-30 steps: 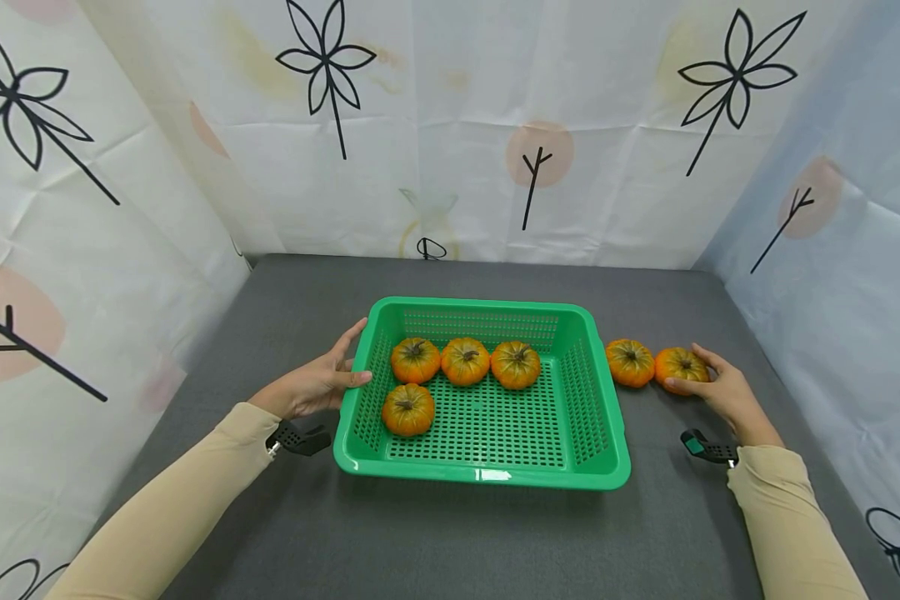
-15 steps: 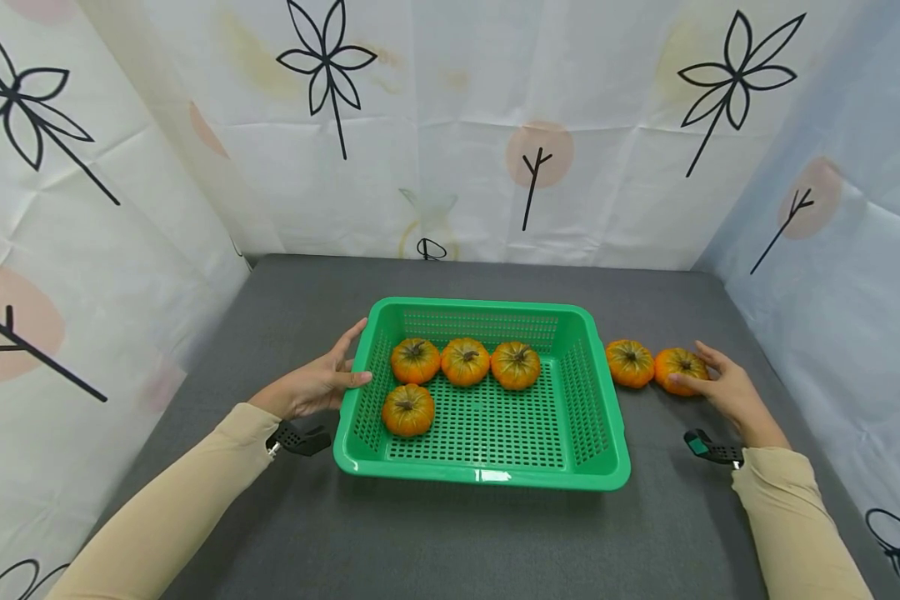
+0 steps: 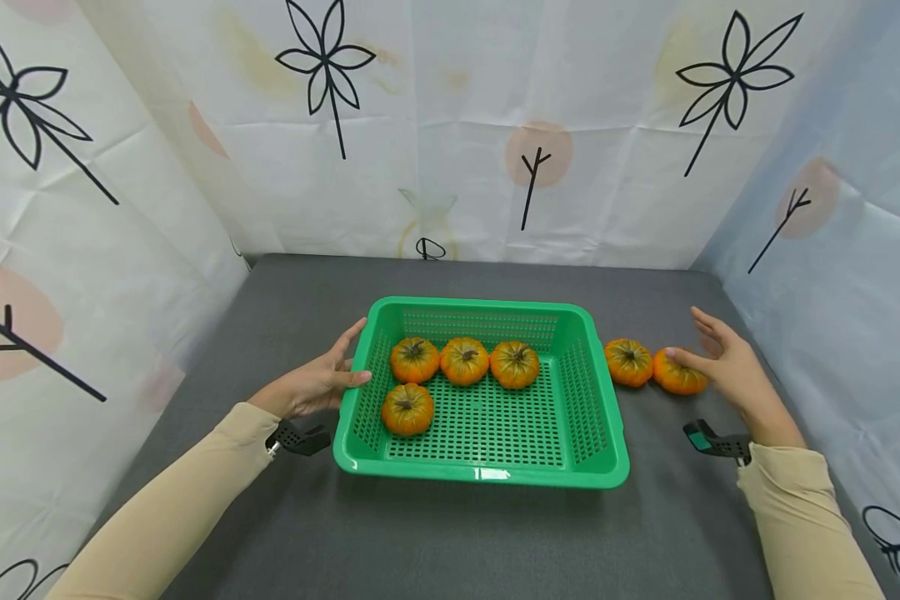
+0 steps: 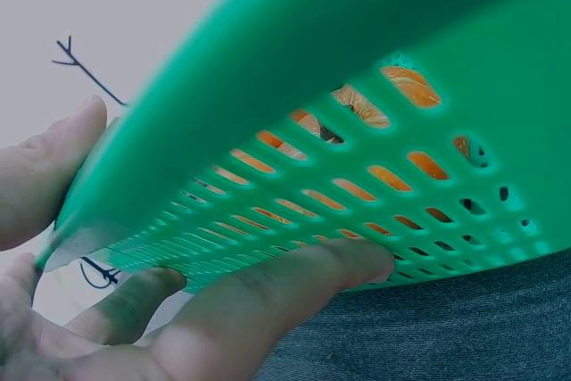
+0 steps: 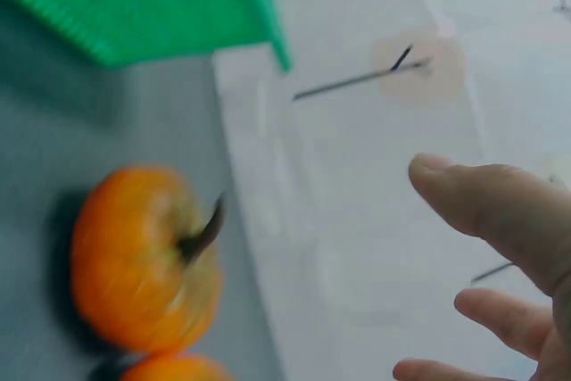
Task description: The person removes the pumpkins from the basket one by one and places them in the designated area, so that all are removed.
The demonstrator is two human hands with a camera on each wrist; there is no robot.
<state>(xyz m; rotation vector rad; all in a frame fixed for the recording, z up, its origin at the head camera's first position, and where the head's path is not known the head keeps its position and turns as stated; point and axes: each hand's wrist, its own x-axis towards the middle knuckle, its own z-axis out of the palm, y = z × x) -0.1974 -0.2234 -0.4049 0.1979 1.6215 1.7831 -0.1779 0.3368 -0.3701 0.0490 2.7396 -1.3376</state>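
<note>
In the head view my left hand [image 3: 311, 385] grips the left side of a green plastic basket [image 3: 435, 473], thumb over the rim. The left wrist view shows its fingers spread along the slotted outer wall [image 4: 500, 167]. Several small orange pumpkins [image 3: 465, 362] sit inside toward the left and back. Two more stand side by side on the table just right of the basket, a nearer one [image 3: 628, 363] and an outer pumpkin [image 3: 682, 375]. My right hand [image 3: 735, 371] is above the outer one, fingers apart and holding nothing; its thumb overlaps that pumpkin's top in this view.
A dark grey table [image 3: 487, 542] lies under everything. Printed white cloth walls [image 3: 607, 200] rise behind it and on both sides. Each wrist carries a black camera mount [image 3: 716, 442].
My right hand has let go of the outer pumpkin and lifted up and slightly right, its fingers spreading. That pumpkin stays where it stood. The left hand and the basket have not moved.
</note>
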